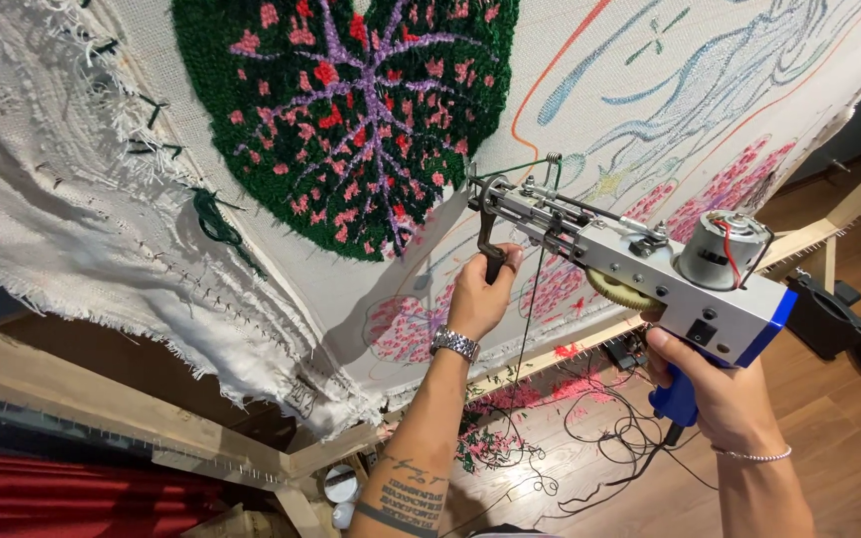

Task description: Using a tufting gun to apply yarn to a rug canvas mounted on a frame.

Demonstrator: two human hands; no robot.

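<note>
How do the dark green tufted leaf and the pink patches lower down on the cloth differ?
The green leaf is a large, thickly filled shape, dark green with purple veins and pink-red flecks; the pink patches are smaller, scattered and thinly filled, with bare cloth showing between them. The leaf sits high on the cloth, apart from the tufting gun; the patches lie beside the left hand on the gun's front handle. Both are yarn work on the same stretched cloth.

wooden frame [102, 399] | yarn scraps [510, 408] on floor | red cloth [52, 498] | black cables [620, 438]
</note>
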